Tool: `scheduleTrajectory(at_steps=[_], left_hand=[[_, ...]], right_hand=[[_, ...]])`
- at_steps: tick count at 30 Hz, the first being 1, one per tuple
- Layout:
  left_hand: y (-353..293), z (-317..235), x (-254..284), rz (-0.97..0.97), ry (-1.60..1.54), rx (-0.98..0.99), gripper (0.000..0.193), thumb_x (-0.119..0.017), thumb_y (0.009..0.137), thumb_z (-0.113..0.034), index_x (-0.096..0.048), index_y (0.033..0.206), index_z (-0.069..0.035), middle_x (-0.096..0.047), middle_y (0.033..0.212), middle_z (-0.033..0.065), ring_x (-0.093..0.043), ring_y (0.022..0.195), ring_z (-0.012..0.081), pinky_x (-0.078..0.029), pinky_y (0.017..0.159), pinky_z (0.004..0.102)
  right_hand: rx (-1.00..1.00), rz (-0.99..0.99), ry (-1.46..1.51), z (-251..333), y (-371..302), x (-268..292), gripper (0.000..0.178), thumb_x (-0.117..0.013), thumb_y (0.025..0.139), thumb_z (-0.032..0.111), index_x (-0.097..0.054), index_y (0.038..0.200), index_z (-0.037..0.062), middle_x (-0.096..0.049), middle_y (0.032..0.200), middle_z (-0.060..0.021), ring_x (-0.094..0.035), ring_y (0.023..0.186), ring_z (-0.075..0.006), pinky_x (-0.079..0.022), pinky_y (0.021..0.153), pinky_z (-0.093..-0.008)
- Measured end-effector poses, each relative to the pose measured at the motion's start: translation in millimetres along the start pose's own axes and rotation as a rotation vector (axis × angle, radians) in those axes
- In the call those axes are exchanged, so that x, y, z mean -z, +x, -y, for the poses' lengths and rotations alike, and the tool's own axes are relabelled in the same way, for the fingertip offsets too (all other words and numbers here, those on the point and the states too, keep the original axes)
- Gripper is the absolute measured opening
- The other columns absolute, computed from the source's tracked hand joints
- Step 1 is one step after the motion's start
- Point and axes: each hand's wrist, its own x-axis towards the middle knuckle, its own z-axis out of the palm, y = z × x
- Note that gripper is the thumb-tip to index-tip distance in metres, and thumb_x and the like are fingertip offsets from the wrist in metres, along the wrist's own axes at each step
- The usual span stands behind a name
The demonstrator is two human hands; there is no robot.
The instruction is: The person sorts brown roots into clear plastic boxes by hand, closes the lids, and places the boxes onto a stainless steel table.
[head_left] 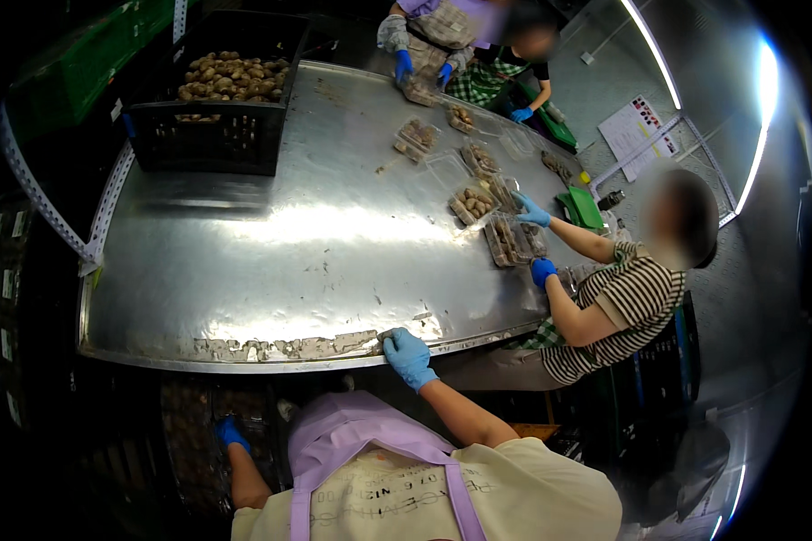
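My right hand (410,359), in a light blue glove, lies at the near edge of the metal table (244,270). Its fingers are curled over that edge, beside a worn grey strip (289,347). Down below the table, my left hand (232,434) in a darker blue glove reaches over a dark crate (185,451) holding brown contents that are hard to make out. Shadow hides most of the left fingers and anything in them.
A black crate (198,140) of brown, roundish produce stands at the table's far left. Clear plastic boxes (472,206) of similar produce are spread along the right. A co-worker in a striped shirt (636,293) handles boxes there; two other people stand at the far end.
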Motion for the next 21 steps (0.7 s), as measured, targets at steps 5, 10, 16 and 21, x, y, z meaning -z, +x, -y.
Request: scheduleTrajectory(at_steps=[5, 10, 16, 21], left_hand=[[54, 18, 1, 0.084, 0.039, 0.066, 0.053, -0.059, 0.080, -0.020, -0.047, 0.128, 0.000, -0.051, 0.127, 0.0101, -0.052, 0.107, 0.0267, -0.042, 0.092, 0.0402], [95, 36, 14, -0.153, 0.319, 0.094, 0.057, -0.055, 0.083, -0.034, -0.048, 0.129, -0.002, -0.051, 0.128, 0.0113, -0.052, 0.108, 0.0271, -0.041, 0.095, 0.0408], [80, 4, 14, -0.088, 0.690, -0.105, 0.056, -0.056, 0.082, -0.038, -0.051, 0.126, -0.004, -0.054, 0.125, 0.0111, -0.055, 0.104, 0.0243, -0.044, 0.091, 0.0390], [54, -19, 7, -0.120, 0.905, -0.093, 0.055, -0.060, 0.080, -0.037, -0.052, 0.125, -0.006, -0.055, 0.126, 0.0109, -0.055, 0.108, 0.0241, -0.044, 0.092, 0.0394]], right_hand=[[0.006, -0.023, -0.092, -1, 3, -7, 0.013, -0.053, 0.085, 0.023, -0.063, 0.089, 0.0155, -0.062, 0.084, -0.0075, -0.062, 0.074, -0.0271, -0.049, 0.067, -0.0361], [0.038, -0.012, -0.117, -2, 5, -7, 0.012, -0.054, 0.083, 0.022, -0.061, 0.088, 0.0153, -0.060, 0.084, -0.0079, -0.061, 0.073, -0.0287, -0.048, 0.065, -0.0378], [0.121, -0.030, -0.219, -3, 6, -9, 0.012, -0.051, 0.083, 0.020, -0.057, 0.090, 0.0127, -0.058, 0.082, -0.0090, -0.058, 0.069, -0.0300, -0.047, 0.062, -0.0398], [0.158, 0.004, -0.288, -3, 11, -8, 0.012, -0.050, 0.083, 0.020, -0.055, 0.091, 0.0115, -0.056, 0.082, -0.0101, -0.057, 0.070, -0.0301, -0.046, 0.061, -0.0395]])
